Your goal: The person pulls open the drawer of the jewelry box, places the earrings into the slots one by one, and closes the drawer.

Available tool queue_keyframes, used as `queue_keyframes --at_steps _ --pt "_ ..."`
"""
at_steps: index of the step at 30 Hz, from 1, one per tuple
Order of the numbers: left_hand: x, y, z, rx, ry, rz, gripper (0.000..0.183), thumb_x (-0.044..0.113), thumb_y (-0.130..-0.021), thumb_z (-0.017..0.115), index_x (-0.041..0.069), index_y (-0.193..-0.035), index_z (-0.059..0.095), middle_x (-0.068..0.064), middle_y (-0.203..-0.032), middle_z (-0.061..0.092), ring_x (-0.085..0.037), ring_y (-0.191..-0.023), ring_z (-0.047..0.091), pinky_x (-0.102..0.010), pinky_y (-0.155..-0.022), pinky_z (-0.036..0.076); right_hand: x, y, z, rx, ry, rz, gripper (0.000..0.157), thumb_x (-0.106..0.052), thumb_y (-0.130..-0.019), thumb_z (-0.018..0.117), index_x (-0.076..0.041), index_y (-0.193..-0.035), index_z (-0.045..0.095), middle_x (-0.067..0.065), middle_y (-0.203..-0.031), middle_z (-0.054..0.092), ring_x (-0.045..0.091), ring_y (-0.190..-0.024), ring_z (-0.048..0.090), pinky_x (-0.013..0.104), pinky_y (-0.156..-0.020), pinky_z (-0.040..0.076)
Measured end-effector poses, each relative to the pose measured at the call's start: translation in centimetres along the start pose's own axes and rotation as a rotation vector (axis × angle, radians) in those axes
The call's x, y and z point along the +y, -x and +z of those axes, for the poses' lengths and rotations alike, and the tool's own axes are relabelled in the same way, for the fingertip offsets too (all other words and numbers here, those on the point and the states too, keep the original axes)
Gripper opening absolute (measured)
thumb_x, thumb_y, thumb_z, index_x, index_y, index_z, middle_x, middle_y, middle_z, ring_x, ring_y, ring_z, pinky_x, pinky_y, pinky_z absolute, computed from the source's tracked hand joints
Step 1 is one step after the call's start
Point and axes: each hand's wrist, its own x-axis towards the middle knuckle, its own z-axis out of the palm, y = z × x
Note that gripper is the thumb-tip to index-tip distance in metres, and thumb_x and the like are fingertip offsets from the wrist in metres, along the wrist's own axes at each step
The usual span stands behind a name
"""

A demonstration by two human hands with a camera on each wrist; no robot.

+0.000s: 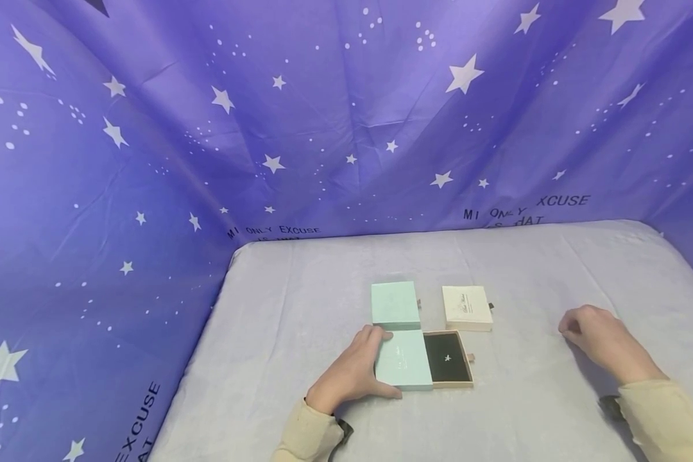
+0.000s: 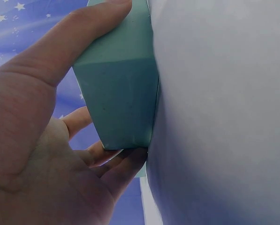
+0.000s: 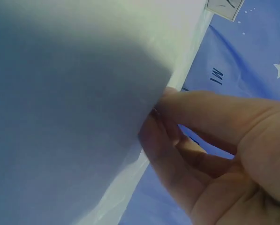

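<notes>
A mint-green box (image 1: pixel 404 360) lies on the cloth with its drawer (image 1: pixel 464 384) slid out to the right. On the drawer's black pad sits a small silvery star-shaped piece (image 1: pixel 447 359). My left hand (image 1: pixel 355 366) grips the box sleeve from the left, thumb on the near side and fingers at the far side; the left wrist view shows the sleeve (image 2: pixel 118 103) between them. Off to the right, my right hand (image 1: pixel 603 340) is low over the cloth, thumb and forefinger together. A tiny pale glint (image 3: pixel 155 110) shows between those fingertips, too small to identify.
Behind the opened box stands a second mint-green box (image 1: pixel 394 303), closed. A cream box (image 1: pixel 466 307) with dark lettering and a dark pull tab lies to its right. Pale cloth covers the table (image 1: pixel 300 289). Purple star-printed curtains (image 1: pixel 346 115) hang around its back and sides.
</notes>
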Motion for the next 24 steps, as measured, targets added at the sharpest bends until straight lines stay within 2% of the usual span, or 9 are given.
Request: queue_keyframes --at_steps 12,18,24 --pt "0.0 0.0 0.0 0.002 0.002 0.002 0.094 0.042 -0.063 0.093 0.013 -0.136 0.043 0.0 -0.128 0.048 -0.012 -0.112 0.046 -0.029 -0.104 0.046 -0.6 0.4 0.1 0.081 0.006 0.002 0.006 0.002 -0.078 0.072 0.0 -0.084 0.071 0.028 -0.091 0.069 0.053 -0.088 0.062 0.064 -0.075 0.048" --pt "-0.1 0.0 0.0 0.009 -0.005 0.013 0.094 0.043 -0.063 0.093 0.013 -0.136 0.043 0.0 -0.128 0.048 -0.012 -0.113 0.046 -0.03 -0.104 0.045 -1.5 0.3 0.3 0.198 -0.011 -0.063 0.01 0.005 -0.075 0.073 0.0 -0.082 0.07 0.028 -0.087 0.068 0.052 -0.085 0.062 0.064 -0.075 0.048" --pt "-0.2 0.0 0.0 0.014 -0.008 0.021 0.094 0.043 -0.062 0.093 0.012 -0.136 0.043 0.0 -0.127 0.048 -0.012 -0.113 0.046 -0.029 -0.104 0.045 -2.8 0.0 0.6 0.281 -0.02 -0.127 0.013 0.008 -0.071 0.074 -0.001 -0.077 0.068 0.02 -0.08 0.065 0.047 -0.078 0.062 0.062 -0.074 0.049"
